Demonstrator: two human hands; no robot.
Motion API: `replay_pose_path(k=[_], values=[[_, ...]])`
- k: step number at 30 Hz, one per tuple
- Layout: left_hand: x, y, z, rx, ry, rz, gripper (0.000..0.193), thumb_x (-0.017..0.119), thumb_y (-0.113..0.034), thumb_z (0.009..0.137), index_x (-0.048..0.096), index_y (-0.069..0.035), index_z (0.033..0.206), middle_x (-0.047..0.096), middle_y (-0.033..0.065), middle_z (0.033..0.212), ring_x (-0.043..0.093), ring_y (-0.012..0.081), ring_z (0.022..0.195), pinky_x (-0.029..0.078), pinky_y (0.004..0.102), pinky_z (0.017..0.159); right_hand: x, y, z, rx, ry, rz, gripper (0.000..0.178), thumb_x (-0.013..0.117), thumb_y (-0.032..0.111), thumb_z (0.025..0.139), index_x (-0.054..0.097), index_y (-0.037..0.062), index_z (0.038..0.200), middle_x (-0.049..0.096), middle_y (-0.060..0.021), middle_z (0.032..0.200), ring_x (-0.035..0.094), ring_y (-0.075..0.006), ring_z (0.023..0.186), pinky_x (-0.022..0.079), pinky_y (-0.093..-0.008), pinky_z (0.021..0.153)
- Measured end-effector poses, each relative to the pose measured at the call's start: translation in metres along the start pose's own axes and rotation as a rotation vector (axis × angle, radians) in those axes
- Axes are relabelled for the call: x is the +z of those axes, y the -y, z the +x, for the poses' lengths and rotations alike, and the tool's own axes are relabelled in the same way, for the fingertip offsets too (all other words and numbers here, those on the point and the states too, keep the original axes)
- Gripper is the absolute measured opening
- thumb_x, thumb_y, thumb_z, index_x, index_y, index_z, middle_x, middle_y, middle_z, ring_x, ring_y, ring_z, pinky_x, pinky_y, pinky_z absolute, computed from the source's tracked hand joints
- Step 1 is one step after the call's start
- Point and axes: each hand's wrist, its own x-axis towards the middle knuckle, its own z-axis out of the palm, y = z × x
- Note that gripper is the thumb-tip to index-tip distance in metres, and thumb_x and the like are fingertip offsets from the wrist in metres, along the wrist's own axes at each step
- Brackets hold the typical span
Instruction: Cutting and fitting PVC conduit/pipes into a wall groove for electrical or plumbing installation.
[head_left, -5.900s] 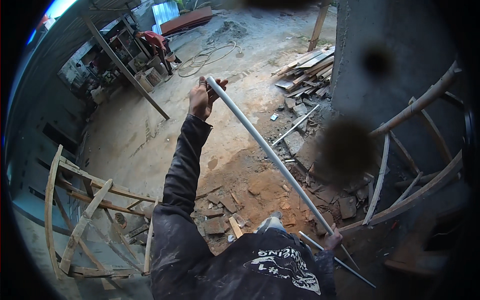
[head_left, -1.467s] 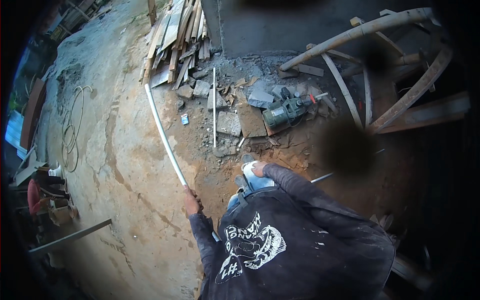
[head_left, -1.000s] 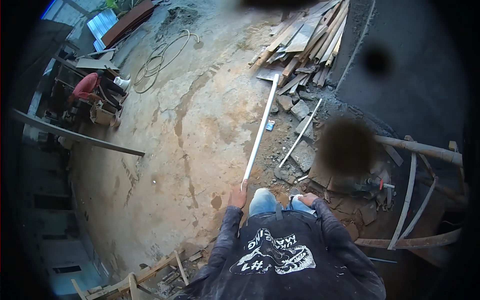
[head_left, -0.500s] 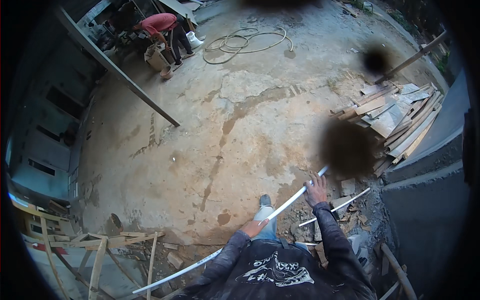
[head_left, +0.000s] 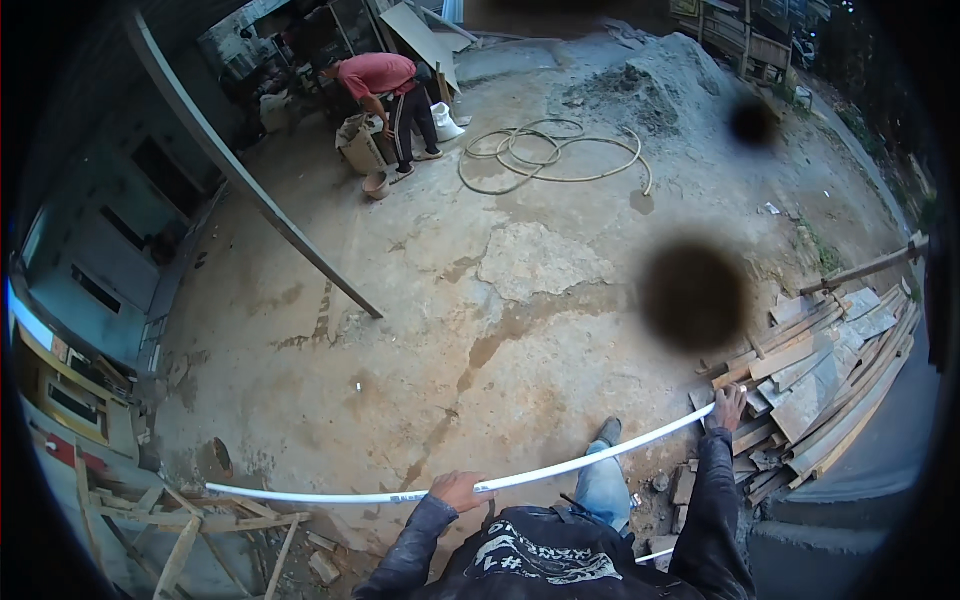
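A long, thin white pipe lies crosswise in front of my body, bowed in the picture. My left hand is closed around it near its middle. At its right end my right hand grips it, with the fingers wrapped over the end. The pipe's left end sticks out free, above a wooden frame of sticks. Part of another thin white pipe shows on the ground by my right forearm; the rest is hidden behind my body and arm.
Planks and boards are stacked at the right by a low wall. A slanted post stands at the left. Farther off lie a coiled hose and a sand heap. A person in a red shirt bends over a sack.
The pipe has swung from slanting to nearly crosswise. My right hand has moved right, onto its end, and my left hand left. The view has tilted up, showing the sand heap.
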Motion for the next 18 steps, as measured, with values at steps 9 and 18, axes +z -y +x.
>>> replay_pose_path(k=[9, 18], values=[[-0.168, -0.127, 0.19, 0.107, -0.774, 0.224, 0.021, 0.068, -0.028, 0.075, 0.061, -0.014, 0.089, 0.061, 0.0019, 0.085, 0.059, 0.0197, 0.091, 0.039, 0.0386, 0.084, 0.116, 0.059, 0.187, -0.207, 0.532, 0.219, 0.028, 0.065, 0.034, 0.082, 0.059, 0.0069, 0.08, 0.06, -0.0127, 0.081, 0.056, -0.0305, 0.093, 0.035, -0.0469, 0.096], [-0.294, -0.23, 0.378, 0.422, -1.184, -0.077, 0.014, 0.069, -0.023, 0.079, 0.065, -0.017, 0.091, 0.059, 0.0024, 0.108, 0.055, 0.0199, 0.107, 0.033, 0.0412, 0.098, 0.129, 0.277, 0.345, -0.486, 0.505, 0.77, 0.013, 0.061, 0.02, 0.075, 0.063, 0.0069, 0.073, 0.06, -0.0205, 0.064, 0.06, -0.041, 0.064, 0.047, -0.0468, 0.059]])
